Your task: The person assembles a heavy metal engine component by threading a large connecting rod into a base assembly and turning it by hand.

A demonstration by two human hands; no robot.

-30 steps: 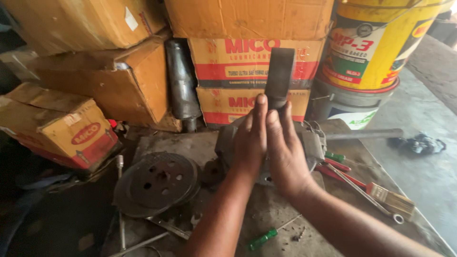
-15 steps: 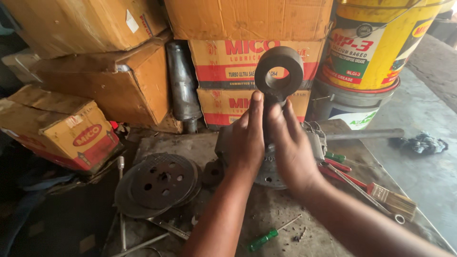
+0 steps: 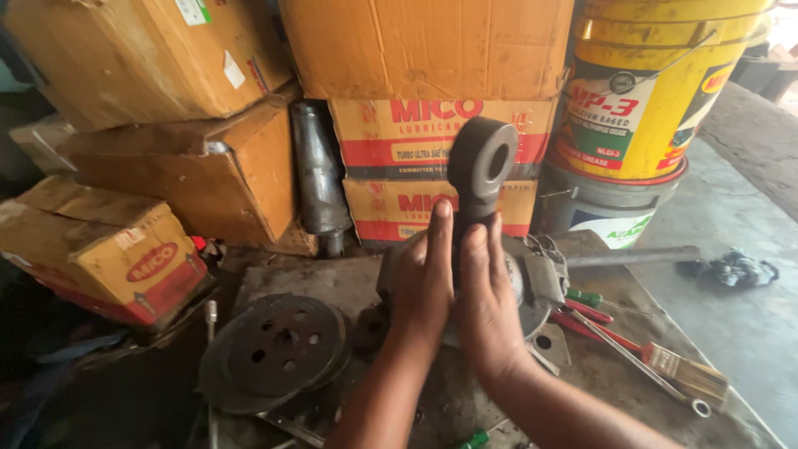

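Hands (image 3: 453, 287) on ring-ended rod (image 3: 480, 166) — boxes (image 3: 432, 50) behind

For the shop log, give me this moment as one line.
left hand: pressed on ring-ended metal arm | right hand: pressed on same arm | arm: upright over metal housing | nearby: pulley disc

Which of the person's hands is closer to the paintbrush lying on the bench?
Right. The right hand is nearer the paintbrush; the left hand is beyond it, farther away.
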